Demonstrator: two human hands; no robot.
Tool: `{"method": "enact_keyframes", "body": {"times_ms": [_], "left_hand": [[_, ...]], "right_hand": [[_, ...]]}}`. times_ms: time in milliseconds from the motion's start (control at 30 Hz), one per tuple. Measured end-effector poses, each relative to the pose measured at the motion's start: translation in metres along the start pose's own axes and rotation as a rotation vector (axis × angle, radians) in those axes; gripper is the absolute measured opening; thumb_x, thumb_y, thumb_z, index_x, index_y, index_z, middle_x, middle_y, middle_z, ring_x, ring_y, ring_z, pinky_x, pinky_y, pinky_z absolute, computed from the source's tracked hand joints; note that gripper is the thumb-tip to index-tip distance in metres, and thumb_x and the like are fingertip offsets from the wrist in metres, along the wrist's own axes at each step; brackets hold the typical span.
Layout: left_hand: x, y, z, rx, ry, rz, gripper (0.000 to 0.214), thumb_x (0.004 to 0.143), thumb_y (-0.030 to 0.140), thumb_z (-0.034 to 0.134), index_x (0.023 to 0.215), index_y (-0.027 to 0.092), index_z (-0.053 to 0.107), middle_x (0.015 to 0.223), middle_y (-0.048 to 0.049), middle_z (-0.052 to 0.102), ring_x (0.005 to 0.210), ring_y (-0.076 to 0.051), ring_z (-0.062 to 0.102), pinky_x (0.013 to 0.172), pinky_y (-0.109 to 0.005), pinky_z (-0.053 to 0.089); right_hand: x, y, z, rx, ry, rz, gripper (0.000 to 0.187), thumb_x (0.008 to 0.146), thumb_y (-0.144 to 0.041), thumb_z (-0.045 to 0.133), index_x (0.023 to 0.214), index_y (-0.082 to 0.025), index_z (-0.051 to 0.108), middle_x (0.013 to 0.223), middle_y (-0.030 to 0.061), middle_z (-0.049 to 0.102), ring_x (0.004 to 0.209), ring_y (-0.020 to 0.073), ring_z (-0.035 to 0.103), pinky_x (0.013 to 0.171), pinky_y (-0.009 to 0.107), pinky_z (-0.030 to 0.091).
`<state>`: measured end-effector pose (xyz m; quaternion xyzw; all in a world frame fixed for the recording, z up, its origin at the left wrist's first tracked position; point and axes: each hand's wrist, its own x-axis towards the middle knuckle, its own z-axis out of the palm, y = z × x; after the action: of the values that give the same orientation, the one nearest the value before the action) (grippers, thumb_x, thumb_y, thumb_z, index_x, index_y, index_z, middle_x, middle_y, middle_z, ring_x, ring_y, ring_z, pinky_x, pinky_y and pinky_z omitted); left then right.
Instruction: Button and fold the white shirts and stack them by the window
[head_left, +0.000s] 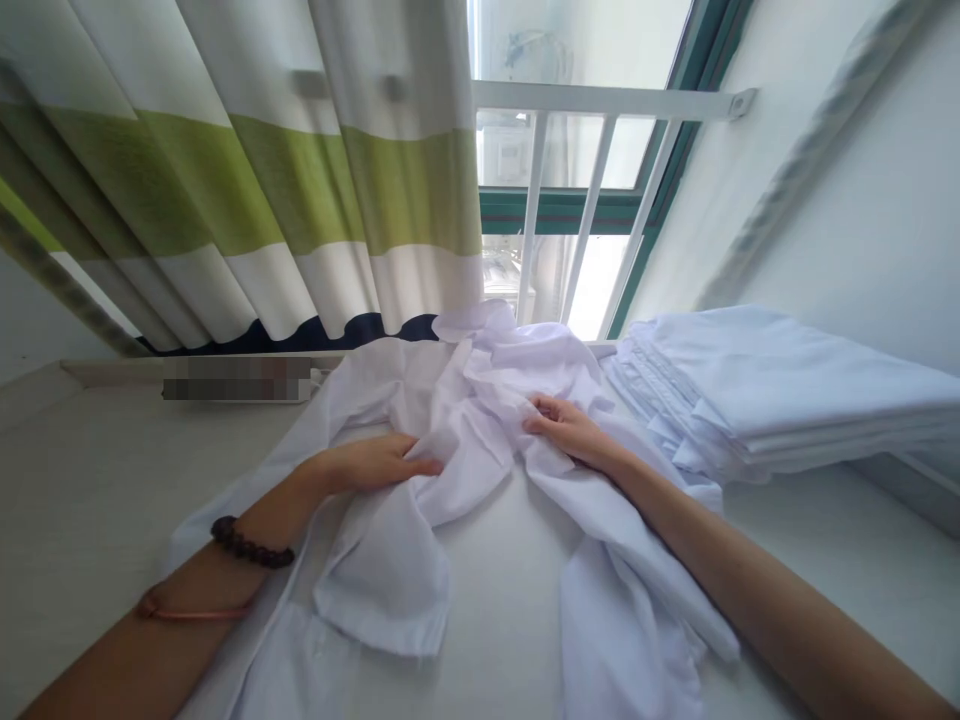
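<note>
A crumpled white garment point(480, 420) lies spread over the pale table point(97, 480) in front of me. My left hand point(379, 462) rests on its left part, fingers curled into a fold of the cloth. On the bunched middle of the garment my right hand point(566, 428) pinches the fabric with bent fingers. A dark bead bracelet point(247, 545) and a thin pink band point(184, 610) sit on my left wrist.
A stack of folded white cloth point(780, 395) lies at the right by the wall. Behind the table hangs a striped green and white curtain point(247, 180), beside a window with white bars point(585, 200). A white ledge point(112, 370) runs along the back left.
</note>
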<state>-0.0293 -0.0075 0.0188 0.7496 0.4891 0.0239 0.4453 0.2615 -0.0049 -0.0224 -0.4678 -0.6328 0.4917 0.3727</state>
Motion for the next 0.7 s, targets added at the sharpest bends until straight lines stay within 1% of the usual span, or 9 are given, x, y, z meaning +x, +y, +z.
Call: {"method": "enact_keyframes", "body": {"times_ms": [67, 100, 133, 200, 267, 367, 467, 600, 700], "left_hand": [[-0.013, -0.002, -0.015, 0.106, -0.207, -0.061, 0.032, 0.069, 0.050, 0.065, 0.086, 0.023, 0.071, 0.095, -0.0024, 0.072, 0.093, -0.026, 0.064, 0.077, -0.028, 0.047], [-0.020, -0.003, -0.022, 0.167, -0.255, -0.082, 0.031, 0.065, 0.047, 0.068, 0.085, 0.024, 0.071, 0.095, -0.0020, 0.072, 0.093, -0.027, 0.064, 0.078, -0.028, 0.047], [-0.026, -0.002, -0.028, 0.225, -0.255, -0.102, 0.033, 0.060, 0.044, 0.073, 0.087, 0.024, 0.072, 0.096, -0.0018, 0.072, 0.094, -0.027, 0.063, 0.078, -0.027, 0.047], [-0.036, 0.002, -0.037, 0.334, -0.118, -0.157, 0.052, 0.049, 0.040, 0.079, 0.098, 0.025, 0.070, 0.098, -0.0033, 0.071, 0.093, -0.029, 0.062, 0.076, -0.027, 0.046], [-0.042, 0.010, -0.040, 0.395, 0.078, -0.175, 0.074, 0.046, 0.043, 0.080, 0.115, 0.024, 0.062, 0.100, -0.0054, 0.068, 0.090, -0.028, 0.062, 0.073, -0.027, 0.046], [-0.042, 0.024, -0.034, 0.397, 0.270, -0.085, 0.079, 0.062, 0.056, 0.068, 0.130, 0.024, 0.047, 0.105, -0.0077, 0.063, 0.090, -0.026, 0.060, 0.075, -0.028, 0.044], [-0.035, 0.028, -0.023, 0.428, 0.285, -0.007, 0.064, 0.069, 0.054, 0.061, 0.124, 0.024, 0.048, 0.105, -0.0068, 0.061, 0.090, -0.024, 0.058, 0.078, -0.029, 0.041], [-0.026, 0.021, -0.014, 0.451, 0.120, -0.077, 0.052, 0.063, 0.041, 0.068, 0.109, 0.023, 0.051, 0.085, -0.0009, 0.061, 0.077, -0.021, 0.057, 0.066, -0.026, 0.039], [-0.026, 0.021, -0.016, 0.361, 0.020, -0.071, 0.047, 0.064, 0.046, 0.069, 0.101, 0.022, 0.051, 0.075, 0.0026, 0.059, 0.069, -0.018, 0.055, 0.058, -0.023, 0.036]], "right_hand": [[-0.006, -0.006, -0.010, 0.120, -0.095, 0.132, 0.021, 0.068, -0.024, 0.060, 0.088, -0.018, 0.059, 0.070, -0.0034, 0.055, 0.055, 0.0085, 0.045, 0.047, 0.020, 0.032], [-0.009, -0.009, -0.016, 0.150, -0.163, 0.202, 0.024, 0.066, -0.022, 0.061, 0.090, -0.018, 0.060, 0.070, -0.0035, 0.055, 0.053, 0.0079, 0.045, 0.046, 0.019, 0.032], [-0.012, -0.013, -0.024, 0.152, -0.241, 0.266, 0.026, 0.065, -0.021, 0.061, 0.091, -0.017, 0.060, 0.068, -0.0038, 0.055, 0.052, 0.0074, 0.045, 0.044, 0.019, 0.032], [-0.018, -0.022, -0.039, 0.094, -0.403, 0.346, 0.027, 0.064, -0.020, 0.063, 0.091, -0.016, 0.062, 0.065, -0.0041, 0.055, 0.048, 0.0068, 0.044, 0.040, 0.018, 0.030], [-0.023, -0.034, -0.052, 0.057, -0.497, 0.343, 0.028, 0.065, -0.022, 0.066, 0.092, -0.015, 0.062, 0.065, -0.0038, 0.056, 0.048, 0.0068, 0.045, 0.040, 0.018, 0.031], [-0.027, -0.050, -0.061, 0.103, -0.495, 0.221, 0.024, 0.068, -0.025, 0.069, 0.089, -0.015, 0.062, 0.071, -0.0026, 0.056, 0.057, 0.0071, 0.049, 0.047, 0.017, 0.037], [-0.027, -0.051, -0.049, 0.164, -0.441, 0.121, 0.020, 0.072, -0.030, 0.069, 0.083, -0.016, 0.059, 0.070, -0.0036, 0.051, 0.058, 0.0062, 0.046, 0.049, 0.017, 0.035], [-0.022, -0.029, -0.014, 0.190, -0.479, 0.171, 0.021, 0.074, -0.032, 0.070, 0.082, -0.017, 0.058, 0.070, -0.0039, 0.049, 0.058, 0.0064, 0.043, 0.050, 0.018, 0.032], [-0.019, -0.017, 0.003, 0.105, -0.522, 0.163, 0.018, 0.074, -0.030, 0.069, 0.081, -0.018, 0.058, 0.071, -0.0033, 0.050, 0.061, 0.0080, 0.043, 0.054, 0.020, 0.033]]}}
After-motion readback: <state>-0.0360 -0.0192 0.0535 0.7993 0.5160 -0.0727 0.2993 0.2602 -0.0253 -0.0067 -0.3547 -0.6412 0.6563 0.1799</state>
